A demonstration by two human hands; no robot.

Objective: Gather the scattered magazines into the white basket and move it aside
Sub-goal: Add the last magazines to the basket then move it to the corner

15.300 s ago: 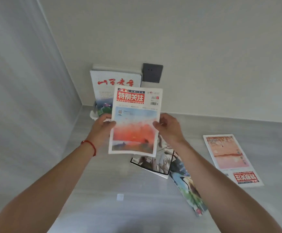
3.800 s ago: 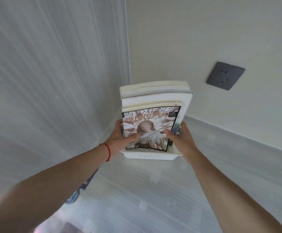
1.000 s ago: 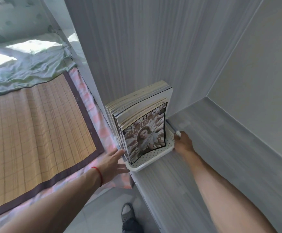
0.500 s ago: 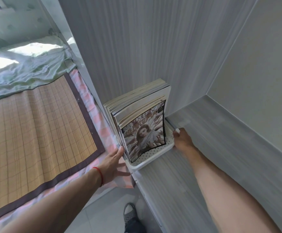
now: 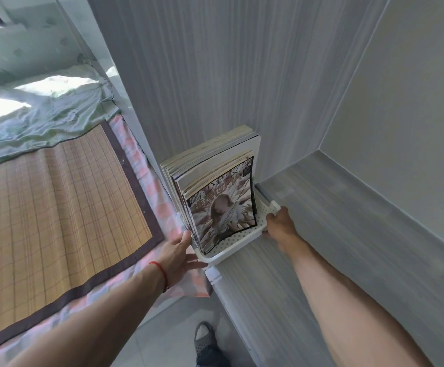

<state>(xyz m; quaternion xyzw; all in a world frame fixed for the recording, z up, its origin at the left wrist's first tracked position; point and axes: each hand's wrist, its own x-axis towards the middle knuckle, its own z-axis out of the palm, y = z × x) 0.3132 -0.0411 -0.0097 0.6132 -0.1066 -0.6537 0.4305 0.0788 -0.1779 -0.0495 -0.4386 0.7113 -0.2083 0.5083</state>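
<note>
Compared with a second ago, little has shifted: the basket [image 5: 238,249] sits at nearly the same spot at the near left end of the grey shelf [image 5: 321,234], pushed against the striped side panel [image 5: 215,75], and both hands have stayed on it. Much earlier, magazines lay scattered flat on this surface; none lie loose in the part of the shelf visible here. In the single head view, the magazines [image 5: 215,192] stand upright as one pack inside the basket, the front cover curling slightly. Left hand [image 5: 178,254], wearing a red string at the wrist, lies against the basket's near left corner with fingers straight and spread, touching rather than gripping. Right hand [image 5: 279,225] holds the basket's far right rim; its fingers curl over the edge, though the fingertips are hidden. Beyond the shelf's left edge lies a bed with a woven mat [image 5: 56,207], and a sandalled foot [image 5: 205,340] shows on the floor below. Judging by this, gathering looks complete and the basket appears placed aside; what seems to remain is letting go.
</note>
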